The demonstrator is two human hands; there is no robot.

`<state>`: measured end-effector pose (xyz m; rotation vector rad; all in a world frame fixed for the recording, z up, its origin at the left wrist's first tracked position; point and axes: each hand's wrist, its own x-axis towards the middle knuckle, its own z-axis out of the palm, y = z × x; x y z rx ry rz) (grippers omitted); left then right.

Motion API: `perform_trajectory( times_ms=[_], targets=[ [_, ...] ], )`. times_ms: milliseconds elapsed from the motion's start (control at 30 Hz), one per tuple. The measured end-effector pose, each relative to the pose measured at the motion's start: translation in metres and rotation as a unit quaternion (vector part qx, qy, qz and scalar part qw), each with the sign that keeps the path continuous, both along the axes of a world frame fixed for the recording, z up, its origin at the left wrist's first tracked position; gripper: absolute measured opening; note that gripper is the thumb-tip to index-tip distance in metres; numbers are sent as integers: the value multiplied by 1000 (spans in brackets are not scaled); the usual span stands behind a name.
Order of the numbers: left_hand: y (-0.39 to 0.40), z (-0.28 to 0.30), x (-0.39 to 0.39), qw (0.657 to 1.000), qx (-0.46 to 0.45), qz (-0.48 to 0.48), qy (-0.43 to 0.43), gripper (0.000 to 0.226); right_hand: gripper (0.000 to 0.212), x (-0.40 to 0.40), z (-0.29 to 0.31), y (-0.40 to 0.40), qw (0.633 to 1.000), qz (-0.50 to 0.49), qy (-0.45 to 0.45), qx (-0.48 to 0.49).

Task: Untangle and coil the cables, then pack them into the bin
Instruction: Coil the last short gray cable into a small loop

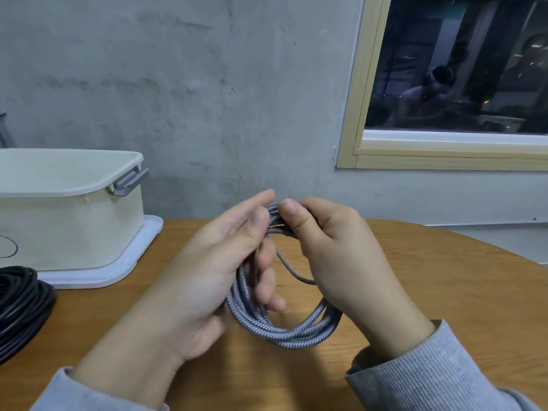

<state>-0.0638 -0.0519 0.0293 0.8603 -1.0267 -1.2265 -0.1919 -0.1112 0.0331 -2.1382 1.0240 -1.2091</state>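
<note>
At the far left lies a black cable coil (20, 304), near the open bin (71, 203). Above the table (444, 277), the left hand (207, 280) holds the grey braided cable coil (284, 327) with curled fingers; the right hand (335, 247) pinches its top.
</note>
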Motion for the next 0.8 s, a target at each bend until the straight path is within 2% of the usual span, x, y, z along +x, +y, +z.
perform_trajectory(
  times_ms=[33, 100, 233, 367, 467, 600, 733, 800],
  targets=[
    [2, 4, -2, 998, 10, -19, 53, 47, 53, 0, 1, 1, 1000, 6, -9, 3],
    [4, 7, -5, 995, 8, -33, 94, 45, 51, 1, 2, 3, 1000, 11, -20, 4],
    [-1, 3, -7, 996, 3, 17, 87, 37, 56, 6, -5, 1, 1000, 6, 2, 11],
    [-4, 3, 1, 991, -11, 80, 108, 29, 70, 5, -10, -1, 995, 53, -25, 77],
    [-6, 7, 15, 983, -31, 137, 115, 22, 63, 0, -9, -3, 993, 73, -9, 89],
    [-8, 8, 30, 969, -49, 217, 104, 21, 38, 3, -15, -7, 988, 77, 109, 79],
    [-5, 15, 41, 965, -49, 212, 145, 21, 19, 1, -20, -17, 965, 38, 254, 60],
    [-3, 18, 47, 962, -61, 221, 149, 20, 18, -5, -25, -20, 944, 4, 323, 63]
  ],
)
